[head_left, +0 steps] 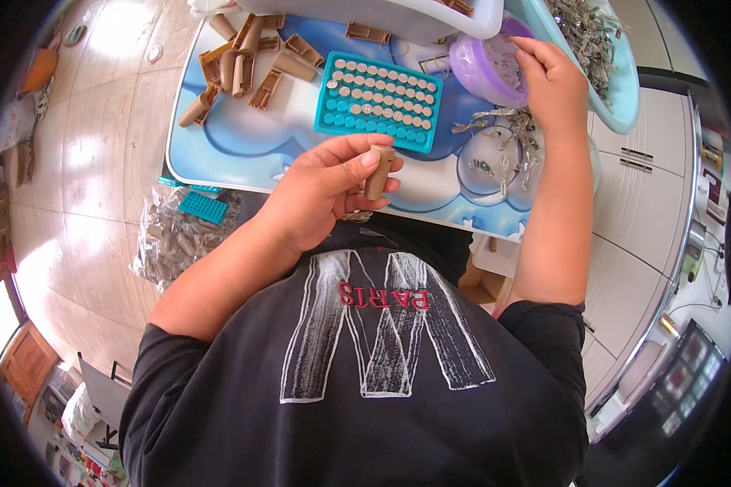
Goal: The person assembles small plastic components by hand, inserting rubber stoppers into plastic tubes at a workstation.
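There was only one view, from a fisheye camera worn on the person's head. It looked steeply down over the chest to the blue table [244, 154] just in front, at close distance. The far table edge curved near the upper rim, with floor on the left.

Left hand [321, 191] holds a tan plastic tube [378, 172] upright between thumb and fingers, just above the near edge of the desk [244, 146]. Right hand [554, 81] reaches into a purple bowl [481, 69] of small metal pieces. Teal tray [378, 101], most holes filled, lies between the hands. Loose tan tubes [244, 61] piled at far left.
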Demonstrator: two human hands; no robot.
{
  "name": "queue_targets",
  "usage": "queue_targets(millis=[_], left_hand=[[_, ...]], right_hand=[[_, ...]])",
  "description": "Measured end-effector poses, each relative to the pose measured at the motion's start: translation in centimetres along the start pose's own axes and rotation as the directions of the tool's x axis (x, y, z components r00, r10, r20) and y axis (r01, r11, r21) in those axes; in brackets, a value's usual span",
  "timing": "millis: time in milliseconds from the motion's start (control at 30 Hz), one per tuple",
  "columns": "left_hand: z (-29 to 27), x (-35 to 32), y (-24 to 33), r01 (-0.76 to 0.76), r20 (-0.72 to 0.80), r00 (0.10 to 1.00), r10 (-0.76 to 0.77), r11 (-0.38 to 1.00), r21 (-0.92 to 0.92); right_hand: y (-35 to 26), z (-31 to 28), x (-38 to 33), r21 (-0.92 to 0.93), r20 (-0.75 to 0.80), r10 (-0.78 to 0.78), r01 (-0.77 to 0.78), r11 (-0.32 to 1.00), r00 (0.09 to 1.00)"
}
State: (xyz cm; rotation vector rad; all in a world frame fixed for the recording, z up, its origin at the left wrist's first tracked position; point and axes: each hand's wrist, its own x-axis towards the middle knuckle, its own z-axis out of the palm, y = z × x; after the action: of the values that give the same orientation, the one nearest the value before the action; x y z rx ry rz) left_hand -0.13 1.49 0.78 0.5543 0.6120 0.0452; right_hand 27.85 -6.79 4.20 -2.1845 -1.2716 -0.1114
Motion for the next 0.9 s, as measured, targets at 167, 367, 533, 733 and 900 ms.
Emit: queue_targets(millis=[167, 367, 533, 733, 900], left_hand=[[-0.4, 0.2, -0.4, 0.049, 0.020, 0.999, -0.049, 0.999, -0.020], [-0.2, 0.5, -0.7, 0.043, 0.055, 0.998, -0.038, 0.995, -0.093], [-0.4, 0.5, -1.0, 0.041, 0.054, 0.998, -0.035, 0.992, -0.117], [-1.2, 1.0, -1.4, 0.019, 0.083, 0.997, -0.007, 0.989, -0.147], [-1.1, 1.1, -1.6, 0.010, 0.074, 0.997, 0.000, 0.989, -0.146]], right_hand=[[-2.0, -1.0, -1.7, 0.018, -0.057, 0.197, -0.196, 0.980, 0.979], [-1.3, -0.9, -3.5, -0.181, -0.216, -0.056, 0.016, 0.983, 0.975], [-2.6, -0.4, -4.5, 0.070, -0.317, -0.001, 0.024, 0.997, 0.949], [-7.8, 0.6, -9.2, 0.313, -0.120, 0.005, 0.033, 0.949, 0.993], [-9.6, 2.2, -11.7, 0.405, 0.014, -0.102, 0.087, 0.910, 0.995]])
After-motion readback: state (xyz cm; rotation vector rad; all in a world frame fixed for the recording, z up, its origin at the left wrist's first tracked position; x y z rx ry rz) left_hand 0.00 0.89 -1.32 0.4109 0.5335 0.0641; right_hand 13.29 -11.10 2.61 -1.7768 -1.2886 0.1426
